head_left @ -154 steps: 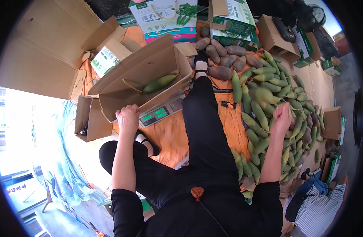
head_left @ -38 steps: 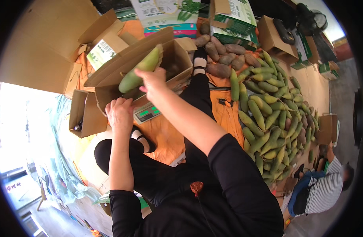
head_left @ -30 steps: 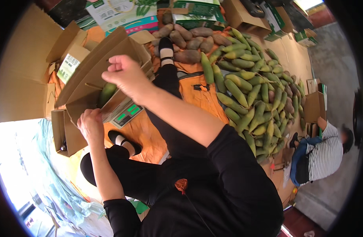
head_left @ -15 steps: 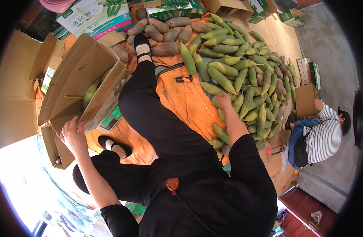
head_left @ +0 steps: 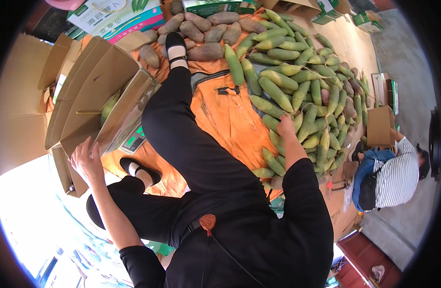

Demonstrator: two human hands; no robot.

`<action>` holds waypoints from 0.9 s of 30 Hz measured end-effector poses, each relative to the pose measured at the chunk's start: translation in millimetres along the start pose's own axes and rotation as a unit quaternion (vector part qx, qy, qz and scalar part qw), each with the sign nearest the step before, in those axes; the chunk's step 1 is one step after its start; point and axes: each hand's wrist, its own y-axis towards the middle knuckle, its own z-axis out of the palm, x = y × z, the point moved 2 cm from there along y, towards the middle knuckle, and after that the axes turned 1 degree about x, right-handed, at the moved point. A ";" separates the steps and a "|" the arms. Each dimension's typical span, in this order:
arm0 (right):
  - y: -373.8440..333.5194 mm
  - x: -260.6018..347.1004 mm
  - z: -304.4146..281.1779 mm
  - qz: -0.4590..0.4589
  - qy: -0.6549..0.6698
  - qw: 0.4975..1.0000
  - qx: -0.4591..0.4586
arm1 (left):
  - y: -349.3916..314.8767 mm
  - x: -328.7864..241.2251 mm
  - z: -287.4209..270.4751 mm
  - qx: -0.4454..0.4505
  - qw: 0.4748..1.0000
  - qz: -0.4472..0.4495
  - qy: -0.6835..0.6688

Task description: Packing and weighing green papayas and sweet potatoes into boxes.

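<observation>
My left hand [head_left: 88,163] is open, its fingers apart, at the near edge of an upright cardboard carton [head_left: 129,108]. Whether the fingertips touch the cardboard I cannot tell. Inside the carton lies a green radish [head_left: 108,109], partly hidden by the wall. My right hand [head_left: 286,126] is closed at the near left side of a big heap of green radishes [head_left: 304,98]. It sits against the tip of one green radish [head_left: 266,105]. The back of the hand hides what its fingers hold, if anything.
Brownish-red roots [head_left: 206,52] lie by my outstretched foot [head_left: 176,48]. A scale with a green lit display [head_left: 132,142] stands beside the carton. Orange cloth [head_left: 220,125] covers the floor. At the right a person in a striped shirt [head_left: 397,175] bends toward a cardboard box [head_left: 380,126].
My right hand has shifted slightly right along the heap, still closed. My left hand stays by the carton. The whole view has moved a little. The other person's box sits closer to them.
</observation>
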 end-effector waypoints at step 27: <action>36.2 -51.8 -23.7 0.164 0.553 0.814 -0.068 | 1.8 -0.5 -6.4 -0.022 0.999 0.000 -0.046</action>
